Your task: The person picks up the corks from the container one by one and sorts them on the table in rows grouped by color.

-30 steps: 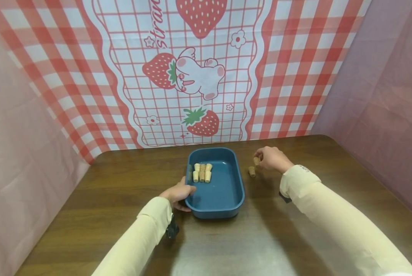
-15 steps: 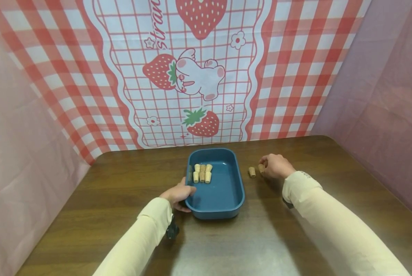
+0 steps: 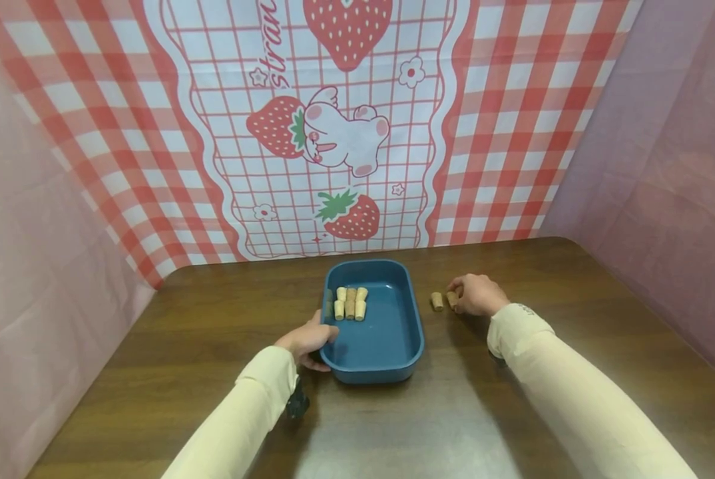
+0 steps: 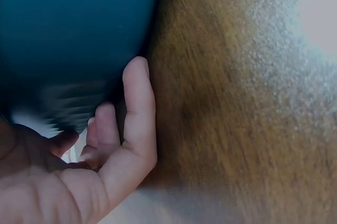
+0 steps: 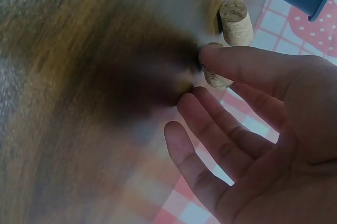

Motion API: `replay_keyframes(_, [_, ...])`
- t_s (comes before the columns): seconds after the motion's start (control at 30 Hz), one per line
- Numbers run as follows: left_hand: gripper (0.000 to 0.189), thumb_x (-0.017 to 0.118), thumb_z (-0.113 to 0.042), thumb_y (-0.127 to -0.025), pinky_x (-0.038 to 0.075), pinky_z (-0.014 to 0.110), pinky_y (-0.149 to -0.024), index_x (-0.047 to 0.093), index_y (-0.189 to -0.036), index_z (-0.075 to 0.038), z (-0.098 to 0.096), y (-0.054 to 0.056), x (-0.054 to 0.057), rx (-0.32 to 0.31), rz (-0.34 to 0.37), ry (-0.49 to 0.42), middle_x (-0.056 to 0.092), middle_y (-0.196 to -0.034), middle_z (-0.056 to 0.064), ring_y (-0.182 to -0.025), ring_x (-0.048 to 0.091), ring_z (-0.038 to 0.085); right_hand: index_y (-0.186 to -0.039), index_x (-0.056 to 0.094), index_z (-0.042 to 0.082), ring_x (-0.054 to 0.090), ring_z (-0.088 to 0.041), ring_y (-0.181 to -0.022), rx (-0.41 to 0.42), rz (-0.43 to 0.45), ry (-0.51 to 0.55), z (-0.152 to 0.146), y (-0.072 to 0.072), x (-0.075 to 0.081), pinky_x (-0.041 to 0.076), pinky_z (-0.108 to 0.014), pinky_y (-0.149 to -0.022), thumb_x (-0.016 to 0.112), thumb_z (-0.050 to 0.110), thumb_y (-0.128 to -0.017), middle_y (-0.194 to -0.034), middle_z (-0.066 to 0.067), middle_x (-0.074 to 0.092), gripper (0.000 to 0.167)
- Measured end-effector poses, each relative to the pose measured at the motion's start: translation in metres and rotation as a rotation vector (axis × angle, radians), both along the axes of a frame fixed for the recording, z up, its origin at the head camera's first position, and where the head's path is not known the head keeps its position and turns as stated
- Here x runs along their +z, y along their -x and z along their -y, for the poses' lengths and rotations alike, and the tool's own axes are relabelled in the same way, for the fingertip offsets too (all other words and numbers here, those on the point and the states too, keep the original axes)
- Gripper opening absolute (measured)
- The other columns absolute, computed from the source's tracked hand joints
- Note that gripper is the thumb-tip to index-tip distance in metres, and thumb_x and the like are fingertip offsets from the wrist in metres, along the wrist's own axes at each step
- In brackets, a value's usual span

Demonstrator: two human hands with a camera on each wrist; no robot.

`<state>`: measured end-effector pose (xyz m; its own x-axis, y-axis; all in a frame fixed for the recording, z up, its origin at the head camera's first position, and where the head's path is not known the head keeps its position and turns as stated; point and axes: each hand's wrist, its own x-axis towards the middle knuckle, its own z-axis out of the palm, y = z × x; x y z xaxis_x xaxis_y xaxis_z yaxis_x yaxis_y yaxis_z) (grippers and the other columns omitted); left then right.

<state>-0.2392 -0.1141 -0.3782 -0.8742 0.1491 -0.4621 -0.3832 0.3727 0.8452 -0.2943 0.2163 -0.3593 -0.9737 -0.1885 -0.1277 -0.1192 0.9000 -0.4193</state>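
Note:
On the table is a blue rectangular tray (image 3: 387, 342), with several cork stoppers (image 3: 350, 309) in two short rows against its left side. My left hand (image 3: 302, 340) grips the tray's left wall, thumb over the rim; in the left wrist view its fingers (image 4: 138, 108) lie along the outer side. To the right of the tray my right hand (image 3: 480, 295) pinches one cork (image 5: 216, 79) between thumb and fingers, low over the table. Just left of that, a second cork (image 3: 437, 301) stands on its narrower end, closely beside the pinched one.
The brown wooden table (image 3: 214, 299) reaches back to a red and white checked strawberry cloth (image 3: 507, 120). Plain pinkish cloths hang at the left (image 3: 46, 233) and right (image 3: 663, 166) sides.
My right hand has moved slightly right and down with its cork, from behind the standing cork to beside it. My left hand stays on the tray.

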Motion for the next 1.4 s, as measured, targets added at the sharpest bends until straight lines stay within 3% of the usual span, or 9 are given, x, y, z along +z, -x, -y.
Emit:
replay_keyframes(0.3, [0.083,0.045,-0.003,-0.078,0.064,0.049,-0.071,0.017,-0.156,-0.007,-0.0007,0.0018,-0.0059,-0.005,-0.017,-0.014,0.03,-0.146,0.026,-0.111,0.052,0.039,-0.128,0.066,0.002,0.059,-0.035,-0.091,-0.004,-0.018,-0.024,0.0003,0.0035,-0.0056,0.056,-0.054,-0.081,0.073,0.002,-0.082,-0.108,-0.021,0.066,0.046])
replay_keyframes(0.77, [0.084,0.044,-0.004,-0.08,0.065,0.048,-0.073,0.014,-0.158,-0.008,0.0025,0.0039,-0.0023,-0.006,0.0,0.012,0.025,-0.151,0.026,-0.113,0.052,0.04,-0.124,0.067,-0.003,0.06,-0.037,-0.099,0.014,-0.037,-0.015,-0.0015,0.0055,-0.0038,0.054,-0.056,-0.089,0.076,0.004,-0.083,-0.114,-0.024,0.067,0.043])
replay_keyframes(1.0, [0.085,0.045,-0.004,-0.08,0.065,0.046,-0.07,0.015,-0.159,-0.009,0.0009,0.0041,-0.002,-0.013,-0.008,0.013,0.022,-0.153,0.024,-0.111,0.053,0.039,-0.124,0.067,-0.003,0.06,-0.036,-0.096,0.017,-0.013,-0.01,-0.0048,0.0067,-0.0035,0.055,-0.055,-0.086,0.076,0.002,-0.081,-0.11,-0.022,0.067,0.044])
replay_keyframes(1.2, [0.085,0.045,-0.003,-0.08,0.065,0.046,-0.071,0.014,-0.159,-0.008,0.0005,0.0041,-0.0009,-0.007,-0.005,0.016,0.018,-0.154,0.023,-0.114,0.051,0.04,-0.132,0.062,-0.002,0.059,-0.035,-0.094,0.023,0.008,-0.003,-0.0047,0.0055,-0.0021,0.056,-0.053,-0.086,0.077,-0.001,-0.08,-0.11,-0.023,0.065,0.054])
replay_keyframes(1.4, [0.086,0.045,-0.003,-0.08,0.065,0.046,-0.07,0.013,-0.159,-0.008,0.0007,0.0045,-0.0027,-0.011,-0.001,0.021,0.019,-0.154,0.023,-0.114,0.051,0.039,-0.145,0.048,-0.004,0.061,-0.033,-0.094,0.021,0.064,0.029,0.0003,0.001,0.0006,0.058,-0.048,-0.084,0.073,-0.004,-0.084,-0.116,-0.027,0.061,0.066])
